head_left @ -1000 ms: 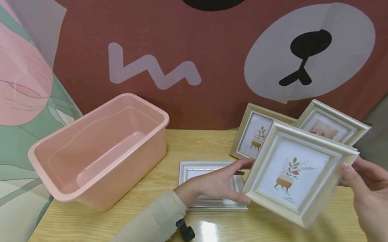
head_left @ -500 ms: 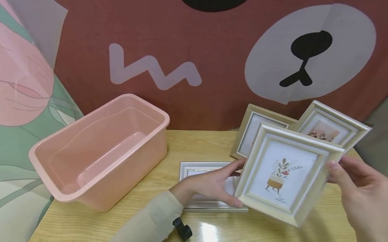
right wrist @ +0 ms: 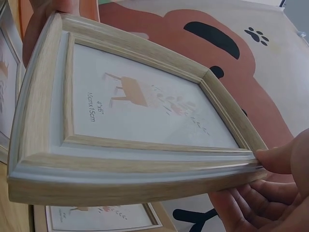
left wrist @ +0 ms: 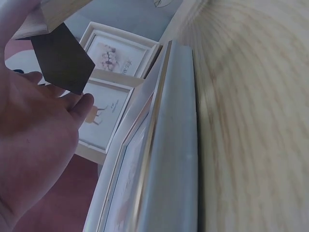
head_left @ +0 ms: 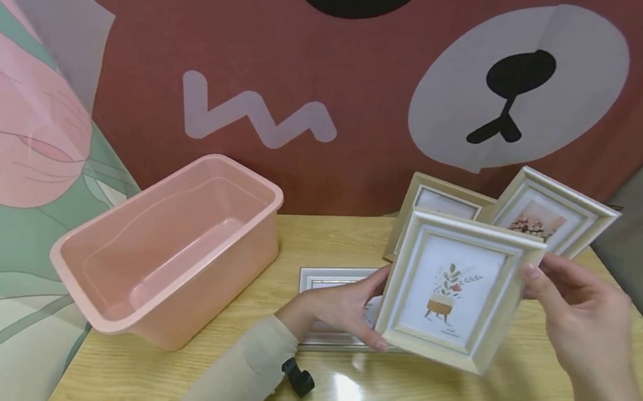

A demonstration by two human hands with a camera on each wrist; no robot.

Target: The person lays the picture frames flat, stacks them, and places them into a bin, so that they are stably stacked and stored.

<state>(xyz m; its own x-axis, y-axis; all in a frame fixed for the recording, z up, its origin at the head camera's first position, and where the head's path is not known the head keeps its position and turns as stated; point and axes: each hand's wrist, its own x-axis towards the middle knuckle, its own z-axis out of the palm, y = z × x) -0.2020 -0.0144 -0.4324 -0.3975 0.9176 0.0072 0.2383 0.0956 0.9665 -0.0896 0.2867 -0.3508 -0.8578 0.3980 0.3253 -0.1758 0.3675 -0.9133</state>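
Both hands hold a cream picture frame (head_left: pixel 455 290) up over the table, its printed potted plant facing me. My left hand (head_left: pixel 344 307) grips its lower left corner, thumb at the front edge and fingers behind. On the other side, my right hand (head_left: pixel 590 320) pinches the upper right edge between thumb and fingers. In the left wrist view a dark stand flap (left wrist: pixel 65 60) shows at the back of this frame, beside the left fingers. Beneath the left hand a silver-white picture frame (head_left: pixel 327 346) lies flat on the table, partly covered.
Behind the held frame stand a tan picture frame (head_left: pixel 406 221) and a cream one with a flower photo (head_left: pixel 542 217). A pink plastic bin (head_left: pixel 229 266) sits at the left of the wooden table (head_left: pixel 330 228). A red bear-patterned cloth (head_left: pixel 355 171) hangs along the back.
The held frame has shifted left with both hands and leans less to the side. It now covers more of the tan frame and less of the flower-photo frame.
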